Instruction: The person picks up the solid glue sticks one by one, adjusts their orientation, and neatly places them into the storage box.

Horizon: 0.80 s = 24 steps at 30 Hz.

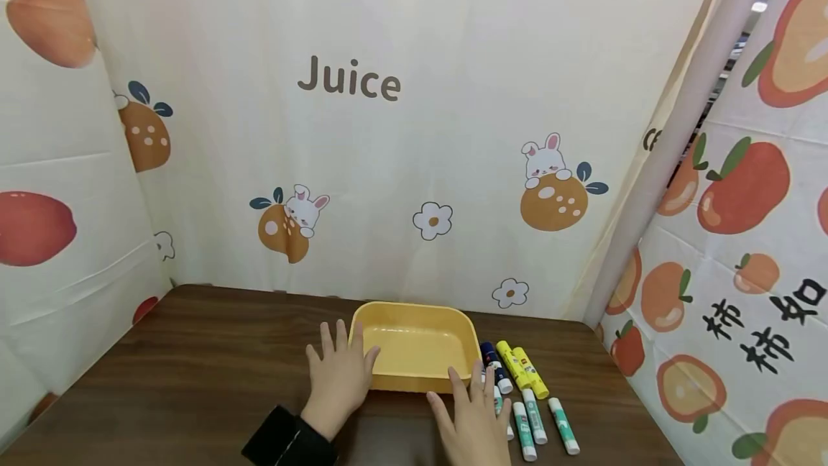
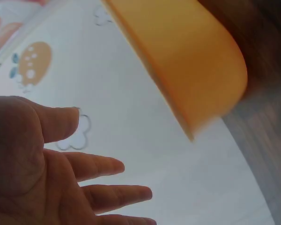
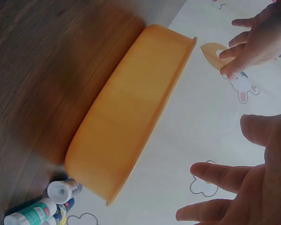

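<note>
Both hands are spread with fingers straight and hold nothing. Right hand (image 1: 471,419), nearest the viewer, hovers palm down over the dark brown wood-grain tabletop (image 1: 194,372), just in front of the near right corner of the shallow rectangular yellow plastic tray (image 1: 414,344); whether its fingertips touch the tray cannot be told. Left hand (image 1: 339,372), emerging from a black sleeve (image 1: 284,441), lies flat beside the tray's left end, its fingers close against the rim.

The tray sits between the two hands, slightly beyond them, near the middle of the tabletop. Its walls are smooth and matte, its corners rounded, and its rim flares a little outward; the right wrist view shows the long outer wall (image 3: 126,126) as a plain, slightly bulging surface, and the left wrist view shows one rounded corner (image 2: 210,79) above the open palm (image 2: 33,173).

Just right of the tray and the right hand lies a row of cylindrical glue sticks: several white ones with green labels (image 1: 533,416) nearest, then two yellow ones (image 1: 522,369) and a dark blue one with a white cap (image 1: 496,367) farther back.

Behind the tabletop hangs a cream fabric backdrop (image 1: 453,92), softly creased, printed with the word "Juice", rabbits on oranges and small flowers.
</note>
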Each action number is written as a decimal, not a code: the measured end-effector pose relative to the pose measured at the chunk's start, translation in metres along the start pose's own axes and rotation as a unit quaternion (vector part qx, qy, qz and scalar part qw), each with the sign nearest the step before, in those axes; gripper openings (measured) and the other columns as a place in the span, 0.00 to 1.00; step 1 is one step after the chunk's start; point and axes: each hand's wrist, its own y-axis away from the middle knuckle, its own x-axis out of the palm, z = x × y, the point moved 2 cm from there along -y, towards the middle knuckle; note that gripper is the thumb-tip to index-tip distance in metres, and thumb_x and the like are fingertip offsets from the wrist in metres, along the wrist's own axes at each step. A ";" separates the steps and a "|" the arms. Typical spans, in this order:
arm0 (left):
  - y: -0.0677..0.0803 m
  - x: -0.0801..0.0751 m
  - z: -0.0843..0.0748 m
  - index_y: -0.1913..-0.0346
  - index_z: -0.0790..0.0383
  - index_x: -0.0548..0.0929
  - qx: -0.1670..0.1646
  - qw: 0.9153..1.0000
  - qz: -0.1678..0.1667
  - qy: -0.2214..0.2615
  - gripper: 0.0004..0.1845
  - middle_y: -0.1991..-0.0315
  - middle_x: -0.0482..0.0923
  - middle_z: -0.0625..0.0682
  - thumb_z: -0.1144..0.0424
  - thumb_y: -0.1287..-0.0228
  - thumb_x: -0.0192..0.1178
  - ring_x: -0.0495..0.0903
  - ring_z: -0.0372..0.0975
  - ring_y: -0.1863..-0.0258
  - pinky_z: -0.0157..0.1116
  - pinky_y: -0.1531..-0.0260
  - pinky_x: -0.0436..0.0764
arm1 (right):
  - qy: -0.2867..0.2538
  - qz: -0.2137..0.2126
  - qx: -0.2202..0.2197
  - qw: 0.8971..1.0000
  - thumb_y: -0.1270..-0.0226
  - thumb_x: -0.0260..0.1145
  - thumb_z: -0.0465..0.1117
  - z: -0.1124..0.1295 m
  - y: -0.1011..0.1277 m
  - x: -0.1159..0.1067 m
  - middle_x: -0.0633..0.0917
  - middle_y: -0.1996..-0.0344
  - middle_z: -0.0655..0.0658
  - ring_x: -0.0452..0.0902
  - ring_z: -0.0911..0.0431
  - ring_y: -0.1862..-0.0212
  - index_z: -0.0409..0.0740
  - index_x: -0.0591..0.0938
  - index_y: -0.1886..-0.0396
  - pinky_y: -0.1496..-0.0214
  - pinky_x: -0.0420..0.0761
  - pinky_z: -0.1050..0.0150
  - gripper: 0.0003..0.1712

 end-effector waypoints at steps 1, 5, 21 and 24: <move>-0.006 0.002 0.001 0.34 0.66 0.67 -0.005 1.000 -0.002 0.001 0.30 0.35 0.61 0.72 0.49 0.31 0.47 0.53 0.67 0.33 0.68 0.44 0.57 | 0.000 -0.001 0.001 1.000 0.38 0.50 0.68 -0.001 -0.001 0.000 0.57 0.29 0.32 0.45 0.35 0.28 0.49 0.72 0.36 0.39 0.45 0.26 0.38; -0.027 0.008 0.005 0.33 0.67 0.64 -0.020 1.000 -0.003 -0.003 0.30 0.36 0.62 0.72 0.50 0.30 0.47 0.53 0.67 0.33 0.67 0.43 0.57 | -0.002 -0.003 0.003 1.000 0.38 0.51 0.68 -0.004 -0.005 0.001 0.56 0.29 0.32 0.45 0.35 0.28 0.49 0.73 0.37 0.40 0.45 0.25 0.38; -0.066 0.052 0.031 0.32 0.70 0.62 -0.065 0.996 0.059 -0.025 0.29 0.46 0.71 0.70 0.58 0.32 0.51 0.68 0.62 0.44 0.60 0.50 0.68 | -0.009 0.016 0.017 1.000 0.36 0.53 0.64 -0.019 -0.022 0.005 0.55 0.29 0.32 0.43 0.35 0.28 0.48 0.73 0.37 0.41 0.46 0.24 0.35; -0.069 0.055 0.033 0.33 0.71 0.62 -0.068 0.995 0.075 -0.024 0.29 0.53 0.75 0.68 0.63 0.34 0.51 0.75 0.57 0.55 0.55 0.58 0.74 | -0.012 0.017 0.015 1.000 0.35 0.51 0.65 -0.026 -0.029 0.001 0.54 0.29 0.31 0.42 0.35 0.28 0.47 0.72 0.36 0.41 0.45 0.24 0.36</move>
